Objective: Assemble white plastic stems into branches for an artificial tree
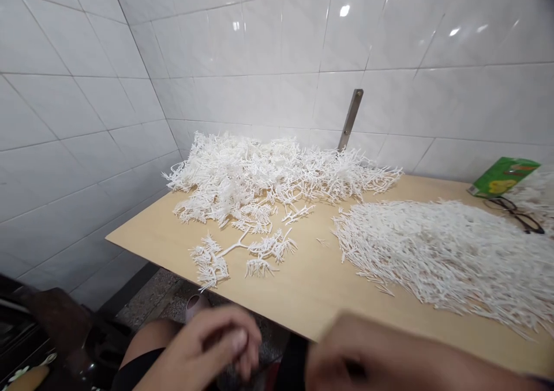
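Note:
My left hand [220, 342] is low in front of the table edge, above my lap. Its fingers are curled with the thumb against them, and whatever may lie inside is hidden. At the lower right my right hand [350, 347] is bent at the wrist and blurred, its fingertips out of sight. Nearest to both hands is a white branched plastic sprig [236, 244] with comb-like tips, lying on the table. Behind it spreads a tangled heap of similar white sprigs [259, 174]. On the right lies a broad pile of loose, thin white plastic pieces [433, 252].
The light wooden table [298, 287] stands against a white tiled wall [259, 44]. A metal strip [350, 116] rises behind the heap. At the far right are a green packet [504, 176] and dark-framed glasses [519, 215]. Dark furniture [64, 327] stands at lower left.

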A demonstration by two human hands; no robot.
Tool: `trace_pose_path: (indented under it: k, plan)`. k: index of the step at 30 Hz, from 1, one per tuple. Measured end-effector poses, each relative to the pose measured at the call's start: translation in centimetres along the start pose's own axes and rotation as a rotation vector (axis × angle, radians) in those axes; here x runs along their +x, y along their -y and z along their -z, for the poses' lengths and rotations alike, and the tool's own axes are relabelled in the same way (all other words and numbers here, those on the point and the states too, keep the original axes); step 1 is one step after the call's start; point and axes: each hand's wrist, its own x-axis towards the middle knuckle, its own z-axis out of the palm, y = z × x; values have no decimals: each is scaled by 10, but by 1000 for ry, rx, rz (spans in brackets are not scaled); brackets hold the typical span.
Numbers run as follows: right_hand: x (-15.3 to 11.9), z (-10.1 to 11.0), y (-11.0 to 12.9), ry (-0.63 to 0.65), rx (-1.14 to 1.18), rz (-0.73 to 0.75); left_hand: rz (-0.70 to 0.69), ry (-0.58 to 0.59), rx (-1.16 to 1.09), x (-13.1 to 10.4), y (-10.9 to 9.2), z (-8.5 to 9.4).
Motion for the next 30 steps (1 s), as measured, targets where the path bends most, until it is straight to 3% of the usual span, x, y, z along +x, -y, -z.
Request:
trace_pose_path:
  k: [1,3,4,5,8,11,22,30]
  plan:
    - [13,7,-5,-43,-16,-4,-71,-90,11,12,-12,-3]
    - [44,13,-16,-272,-118,-24,-217,-425,107,41,-26,-12]
    - [59,13,-22,-352,-155,0,-278,-516,175,56,-28,-16]
    - [73,10,-28,-408,-157,7,-315,-533,228,70,-28,-19]
    - [97,-6,-43,-458,-150,29,-332,-457,314,99,-17,-26]
    - [100,-18,-52,-432,-183,60,-283,-382,400,107,-10,-31]
    - [102,-14,-60,-412,-113,16,-310,-268,691,109,-9,-34]
    - [102,-13,-62,-410,-97,82,-304,-297,872,92,-10,-34]
